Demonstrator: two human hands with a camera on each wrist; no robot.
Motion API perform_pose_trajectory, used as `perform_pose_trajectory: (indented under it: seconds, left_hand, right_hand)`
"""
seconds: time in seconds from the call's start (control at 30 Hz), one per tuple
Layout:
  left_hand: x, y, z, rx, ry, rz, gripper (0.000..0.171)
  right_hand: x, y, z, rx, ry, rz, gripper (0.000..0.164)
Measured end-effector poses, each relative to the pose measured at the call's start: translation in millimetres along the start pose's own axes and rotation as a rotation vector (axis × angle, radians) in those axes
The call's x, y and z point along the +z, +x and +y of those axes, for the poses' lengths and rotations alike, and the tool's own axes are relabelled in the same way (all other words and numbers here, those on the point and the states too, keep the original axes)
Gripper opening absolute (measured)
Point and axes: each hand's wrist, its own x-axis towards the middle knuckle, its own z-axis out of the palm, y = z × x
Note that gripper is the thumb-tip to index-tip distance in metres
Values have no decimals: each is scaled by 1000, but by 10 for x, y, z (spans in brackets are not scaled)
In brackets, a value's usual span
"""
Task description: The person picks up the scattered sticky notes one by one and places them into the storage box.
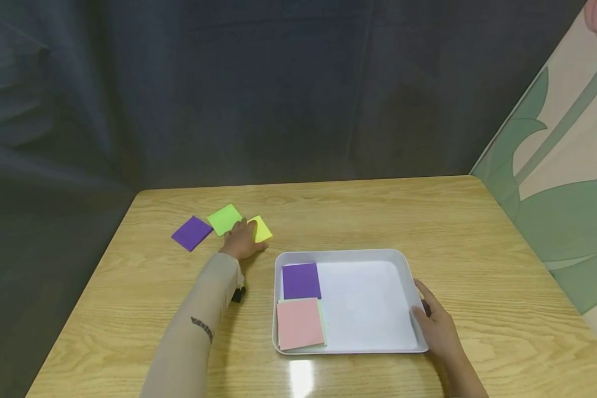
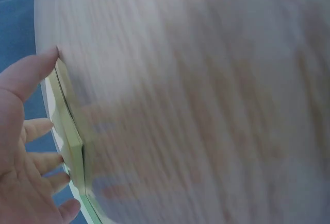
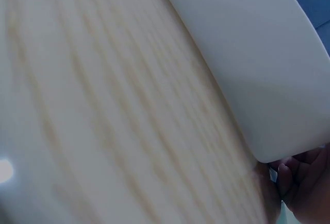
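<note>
My left hand (image 1: 242, 241) reaches over a yellow sticky-note pad (image 1: 262, 231) on the table, partly covering it. In the left wrist view the thumb tip meets one corner of the yellow pad (image 2: 69, 126), while the other fingers are spread along it. A green pad (image 1: 224, 219) lies just beyond that hand, and a purple pad (image 1: 192, 233) sits to its left. My right hand (image 1: 439, 326) grips the right side of a white tray (image 1: 368, 304), thumb at the rim. The tray holds a purple pad (image 1: 301, 281) and a pink pad (image 1: 300, 324) above pale green sheets.
The wooden table (image 1: 129, 287) ends at a dark curtain (image 1: 278, 94) at the back and left. A patterned cloth (image 1: 567, 221) hangs on the right. A small black item (image 1: 239, 294) shows beneath the left wrist.
</note>
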Motion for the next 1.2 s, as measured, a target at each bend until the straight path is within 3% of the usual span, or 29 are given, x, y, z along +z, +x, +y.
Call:
perform_pose_trajectory:
  seconds: [0.13, 0.3, 0.63, 0.87, 1.2]
  left_hand:
    - [1, 11, -9, 15, 16, 0, 63]
    - [28, 49, -5, 45, 35, 64, 53]
    - [78, 7, -20, 101, 45, 168, 67]
    - [63, -40, 27, 105, -25, 192, 72]
    - [-34, -169, 297, 263, -108, 279, 69]
  right_hand:
    - [-2, 6, 9, 1, 0, -1, 51]
    - [-5, 13, -1, 8, 3, 5, 52]
    - [16, 34, -4, -4, 19, 2, 52]
    - [9, 37, -11, -12, 19, 3, 51]
    - [3, 61, -15, 3, 16, -7, 51]
